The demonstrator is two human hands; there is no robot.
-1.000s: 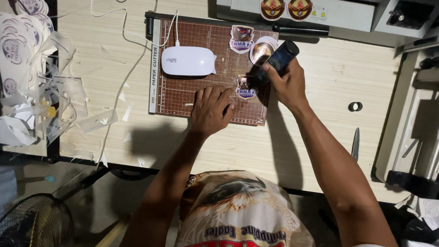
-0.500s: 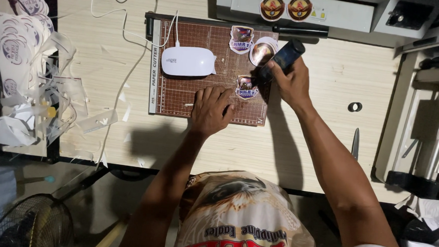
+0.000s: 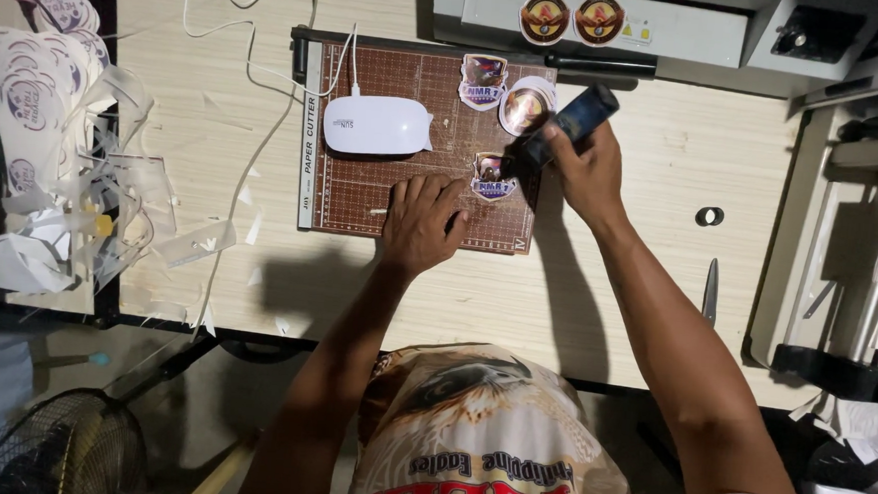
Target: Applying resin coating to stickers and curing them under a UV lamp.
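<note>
My right hand (image 3: 585, 170) grips a dark cylindrical tool (image 3: 572, 121) tilted over the right edge of a brown gridded cutting mat (image 3: 362, 188). Its lower end touches near a shield-shaped sticker (image 3: 493, 177). My left hand (image 3: 423, 216) rests flat on the mat, fingertips just left of that sticker. Another shield sticker (image 3: 483, 82) and a round sticker (image 3: 524, 108) lie at the mat's top right. A white dome-shaped device (image 3: 377, 126) with a white cable sits on the mat's upper middle.
A grey machine (image 3: 671, 29) with two round stickers stands along the back. Sticker sheets and paper offcuts (image 3: 53, 167) pile at the left. A black ring (image 3: 709, 216) and scissors (image 3: 711, 289) lie on the wooden table at the right. A fan (image 3: 48, 447) stands below left.
My right hand has tipped the dark tool slightly, keeping it by the shield sticker. My left hand has stayed flat on the mat.
</note>
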